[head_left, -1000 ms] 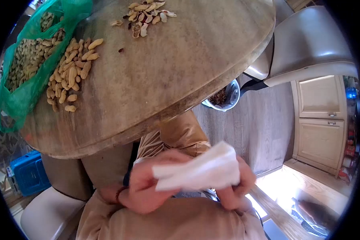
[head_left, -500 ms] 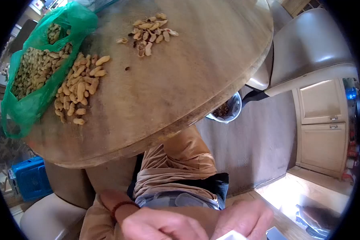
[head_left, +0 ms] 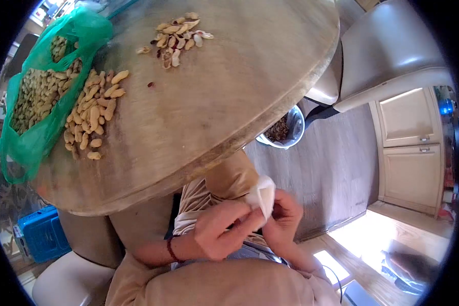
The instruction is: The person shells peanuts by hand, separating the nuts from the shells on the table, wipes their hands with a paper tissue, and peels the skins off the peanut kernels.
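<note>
A dark red bracelet (head_left: 172, 249) circles the left wrist (head_left: 187, 248), worn with a tan top (head_left: 214, 285) and tan trousers (head_left: 229, 176).

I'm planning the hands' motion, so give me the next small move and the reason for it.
Probably press the white tissue flat between the fingers: the left hand and the right hand both hold it, and its upper end appears to gape open.

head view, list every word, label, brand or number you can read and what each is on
No text can be read anywhere.
Blue item and red items, right edge: too small and blurred.
Blue case, lower left: no legible lettering.
Green bag and white tissue: no print made out.
</note>
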Tool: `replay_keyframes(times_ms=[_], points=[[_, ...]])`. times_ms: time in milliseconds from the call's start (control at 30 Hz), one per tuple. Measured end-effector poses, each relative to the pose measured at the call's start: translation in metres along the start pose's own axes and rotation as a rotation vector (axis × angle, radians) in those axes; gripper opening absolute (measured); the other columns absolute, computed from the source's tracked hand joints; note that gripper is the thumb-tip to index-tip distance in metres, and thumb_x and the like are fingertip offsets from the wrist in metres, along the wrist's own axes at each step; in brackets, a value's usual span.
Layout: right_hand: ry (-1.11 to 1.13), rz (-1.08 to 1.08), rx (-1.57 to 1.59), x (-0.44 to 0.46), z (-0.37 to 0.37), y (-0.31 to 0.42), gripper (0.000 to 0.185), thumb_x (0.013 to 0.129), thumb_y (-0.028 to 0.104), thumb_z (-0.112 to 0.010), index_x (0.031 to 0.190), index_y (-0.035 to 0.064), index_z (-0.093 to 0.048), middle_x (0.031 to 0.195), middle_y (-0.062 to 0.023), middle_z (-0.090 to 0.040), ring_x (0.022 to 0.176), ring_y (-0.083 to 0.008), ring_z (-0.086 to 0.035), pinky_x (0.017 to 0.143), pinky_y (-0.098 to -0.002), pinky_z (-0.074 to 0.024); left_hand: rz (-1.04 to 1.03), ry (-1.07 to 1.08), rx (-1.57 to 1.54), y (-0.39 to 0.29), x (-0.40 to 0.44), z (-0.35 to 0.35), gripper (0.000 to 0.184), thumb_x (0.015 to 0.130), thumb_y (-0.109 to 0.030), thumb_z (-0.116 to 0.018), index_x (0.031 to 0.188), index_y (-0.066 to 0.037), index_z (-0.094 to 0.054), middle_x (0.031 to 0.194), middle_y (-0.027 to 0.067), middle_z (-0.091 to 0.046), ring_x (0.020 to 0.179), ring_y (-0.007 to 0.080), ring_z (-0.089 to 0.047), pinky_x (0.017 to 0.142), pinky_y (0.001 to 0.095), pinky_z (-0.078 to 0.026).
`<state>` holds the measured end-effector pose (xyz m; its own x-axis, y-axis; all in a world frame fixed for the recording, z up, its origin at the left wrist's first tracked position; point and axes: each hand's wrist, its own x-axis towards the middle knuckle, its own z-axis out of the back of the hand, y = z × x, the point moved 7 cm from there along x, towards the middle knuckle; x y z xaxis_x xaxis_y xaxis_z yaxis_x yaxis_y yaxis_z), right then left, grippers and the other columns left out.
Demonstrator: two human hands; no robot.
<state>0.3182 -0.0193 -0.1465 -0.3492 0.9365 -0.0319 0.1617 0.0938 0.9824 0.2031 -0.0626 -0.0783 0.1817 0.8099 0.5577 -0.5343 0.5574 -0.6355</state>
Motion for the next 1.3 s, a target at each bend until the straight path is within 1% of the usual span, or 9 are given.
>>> replay_keyframes(times_ms=[133, 267, 400, 500, 567, 700, 833, 1000, 1300], points=[[0.063, -0.104, 0.058, -0.001, -0.004, -0.030, 0.027, 0.085, 0.000, -0.052, 0.112, -0.0044, -0.051, 0.101, -0.0084, -0.059, 0.093, -0.0126, -0.056, 0.081, -0.0249, -0.0450, 0.124, -0.003, 0.092, 0.024, -0.007, -0.018, 0.031, 0.071, 0.002, -0.062, 0.102, 0.004, -0.061, 0.092, 0.0130, -0.054, 0.071, 0.0234, -0.056, 0.057, 0.0305, -0.046], [0.007, -0.214, 0.268, -0.001, 0.001, -0.059, 0.026, 0.086, 0.002, -0.053, 0.112, -0.0045, -0.052, 0.104, -0.0077, -0.058, 0.097, -0.0127, -0.053, 0.084, -0.0253, -0.0433, 0.263, 0.138, 0.061, 0.043, -0.009, -0.035, 0.039, 0.075, 0.005, -0.054, 0.114, 0.002, -0.053, 0.097, 0.0142, -0.053, 0.085, 0.0292, -0.055, 0.071, 0.0357, -0.046], [-0.091, -0.256, 0.172, 0.010, 0.016, -0.075, 0.023, 0.085, -0.001, -0.054, 0.107, -0.0039, -0.056, 0.099, -0.0080, -0.059, 0.093, -0.0131, -0.055, 0.080, -0.0252, -0.0448, 0.254, 0.187, 0.086, 0.061, -0.009, -0.050, 0.040, 0.077, 0.002, -0.052, 0.117, 0.002, -0.049, 0.106, 0.0163, -0.052, 0.092, 0.0333, -0.053, 0.079, 0.0391, -0.044], [-0.080, -0.135, -0.343, 0.040, 0.049, -0.081, 0.020, 0.079, -0.006, -0.053, 0.096, -0.0013, -0.062, 0.084, -0.0111, -0.060, 0.073, -0.0163, -0.059, 0.068, -0.0254, -0.0464, 0.317, 0.164, -0.014, 0.076, -0.007, -0.058, 0.039, 0.079, -0.002, -0.051, 0.117, 0.003, -0.049, 0.115, 0.0186, -0.050, 0.100, 0.0351, -0.052, 0.085, 0.0413, -0.041], [-0.141, 0.012, -0.573, 0.070, 0.082, -0.107, 0.017, 0.077, -0.006, -0.052, 0.091, -0.0012, -0.062, 0.078, -0.0119, -0.060, 0.069, -0.0188, -0.059, 0.065, -0.0274, -0.0462, 0.417, 0.231, -0.015, 0.094, -0.009, -0.062, 0.039, 0.080, -0.003, -0.051, 0.119, 0.000, -0.049, 0.117, 0.0197, -0.051, 0.107, 0.0341, -0.050, 0.088, 0.0417, -0.041], [-0.290, 0.314, -0.969, 0.158, 0.153, -0.138, 0.018, 0.076, -0.001, -0.050, 0.086, 0.0022, -0.064, 0.078, -0.0147, -0.061, 0.073, -0.0277, -0.059, 0.064, -0.0355, -0.0467, 0.374, 0.256, 0.244, 0.125, -0.040, -0.057, 0.033, 0.085, -0.005, -0.054, 0.117, -0.002, -0.053, 0.118, 0.0171, -0.054, 0.102, 0.0280, -0.058, 0.085, 0.0323, -0.047], [-0.284, 0.057, -1.215, 0.212, 0.206, -0.216, 0.019, 0.076, 0.000, -0.051, 0.088, 0.0031, -0.064, 0.078, -0.0134, -0.062, 0.072, -0.0276, -0.060, 0.064, -0.0374, -0.0474, 0.519, 0.270, 0.162, 0.153, -0.068, -0.069, 0.033, 0.084, -0.005, -0.055, 0.117, -0.001, -0.053, 0.116, 0.0166, -0.056, 0.100, 0.0242, -0.059, 0.085, 0.0306, -0.048], [-0.171, -0.270, -1.376, 0.226, 0.220, -0.293, 0.017, 0.077, 0.000, -0.052, 0.088, 0.0026, -0.064, 0.079, -0.0127, -0.062, 0.072, -0.0261, -0.060, 0.063, -0.0364, -0.0476, 0.470, 0.313, 0.177, 0.165, -0.036, -0.061, 0.031, 0.084, -0.005, -0.055, 0.115, -0.001, -0.054, 0.113, 0.0159, -0.057, 0.098, 0.0239, -0.059, 0.083, 0.0311, -0.048], [-0.078, -0.471, -1.422, 0.222, 0.212, -0.346, 0.015, 0.078, 0.002, -0.053, 0.088, 0.0017, -0.064, 0.079, -0.0115, -0.063, 0.070, -0.0234, -0.061, 0.062, -0.0346, -0.0479, 0.335, 0.387, 0.192, 0.162, -0.017, -0.052, 0.029, 0.082, -0.005, -0.055, 0.111, -0.002, -0.057, 0.108, 0.0146, -0.059, 0.094, 0.0235, -0.060, 0.080, 0.0320, -0.049]])
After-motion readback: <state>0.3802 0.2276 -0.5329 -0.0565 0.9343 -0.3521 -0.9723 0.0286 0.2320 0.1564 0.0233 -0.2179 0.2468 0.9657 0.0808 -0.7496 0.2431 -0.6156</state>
